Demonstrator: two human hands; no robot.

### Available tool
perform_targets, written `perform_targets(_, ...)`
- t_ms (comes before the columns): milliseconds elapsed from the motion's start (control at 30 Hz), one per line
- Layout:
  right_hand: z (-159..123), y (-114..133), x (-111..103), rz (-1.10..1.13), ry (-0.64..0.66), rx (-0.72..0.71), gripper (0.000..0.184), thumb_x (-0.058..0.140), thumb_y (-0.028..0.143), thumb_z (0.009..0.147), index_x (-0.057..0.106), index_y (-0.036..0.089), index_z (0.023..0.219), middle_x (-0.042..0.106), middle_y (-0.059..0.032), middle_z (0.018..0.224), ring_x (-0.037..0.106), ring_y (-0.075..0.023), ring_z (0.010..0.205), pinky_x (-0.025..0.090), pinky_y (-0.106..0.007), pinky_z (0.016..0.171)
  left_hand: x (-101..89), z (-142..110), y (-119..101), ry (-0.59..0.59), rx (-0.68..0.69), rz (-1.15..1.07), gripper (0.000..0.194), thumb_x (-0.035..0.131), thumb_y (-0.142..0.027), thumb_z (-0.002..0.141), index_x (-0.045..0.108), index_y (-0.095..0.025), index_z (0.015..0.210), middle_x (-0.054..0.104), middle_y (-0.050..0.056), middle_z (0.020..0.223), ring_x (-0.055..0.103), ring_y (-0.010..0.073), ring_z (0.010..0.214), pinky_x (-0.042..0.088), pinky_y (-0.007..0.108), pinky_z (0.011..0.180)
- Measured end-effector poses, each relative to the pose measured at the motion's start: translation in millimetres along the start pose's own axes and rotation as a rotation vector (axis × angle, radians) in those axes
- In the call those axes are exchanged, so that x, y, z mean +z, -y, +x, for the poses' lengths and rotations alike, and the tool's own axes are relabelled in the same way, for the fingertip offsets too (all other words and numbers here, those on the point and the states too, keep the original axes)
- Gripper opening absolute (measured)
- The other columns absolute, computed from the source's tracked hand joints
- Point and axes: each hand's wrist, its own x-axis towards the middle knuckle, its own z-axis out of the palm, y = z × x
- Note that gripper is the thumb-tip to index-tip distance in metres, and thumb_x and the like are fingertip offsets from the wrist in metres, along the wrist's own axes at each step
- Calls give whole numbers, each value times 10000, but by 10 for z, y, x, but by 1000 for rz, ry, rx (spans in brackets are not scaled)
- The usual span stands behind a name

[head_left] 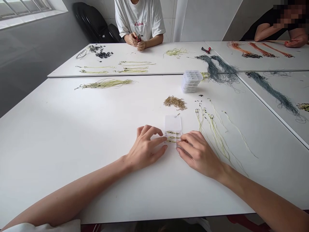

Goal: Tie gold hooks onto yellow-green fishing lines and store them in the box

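Observation:
A small clear plastic box [173, 123] lies on the white table with its lid tipped back. Inside lie several coiled yellow-green fishing rigs [173, 137] in rows. My left hand [147, 146] grips the box's left side, with the index fingertip at its edge and the thumb close to the lower corner. On the opposite side my right hand [199, 153] holds the right edge between bent fingers and thumb. Its fingertips partly hide the ends of the rigs. One loose hook [177, 115] lies at the lid's far edge.
Beyond the box sit a pile of gold hooks [175, 102] and stacked clear boxes [190, 82]. Loose yellow lines with hooks [214, 129] spread to the right. A yellow line bundle [106, 83] lies at left. Across the table a person's hands [137, 42] hold red-handled pliers.

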Motion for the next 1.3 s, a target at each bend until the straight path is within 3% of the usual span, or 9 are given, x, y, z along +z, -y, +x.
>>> perform_targets(333,-7,-24,-20,49,-34,35,126,562,111,887,651,132,974,606,-87,881,551,-206,864,462,-398,853,23,4,-78,17,48,11,274,593,-274,872,641,-253,1141,581,88,1110,479,232,984,325,444,889)
perform_targets(600,9,6,-37,13,-17,6,130,552,82,881,664,132,924,605,-83,876,552,-187,835,454,-406,875,47,-15,-132,150,74,90,353,528,-301,904,588,-264,1250,535,129,1190,446,286,1052,322,484,887)
perform_targets(800,-18,9,-9,-64,25,-34,154,533,74,885,657,132,954,620,-99,941,562,-199,874,432,-428,901,59,23,-161,186,85,119,348,497,-292,920,585,-265,1255,517,139,1221,438,293,1069,317,501,911)
perform_targets(1300,-22,14,-8,-16,26,15,119,529,136,904,644,151,875,614,-78,927,576,-192,875,415,-417,907,14,0,-98,34,-32,-1,171,573,-271,884,692,-255,1006,574,72,1116,466,226,1002,335,443,914)
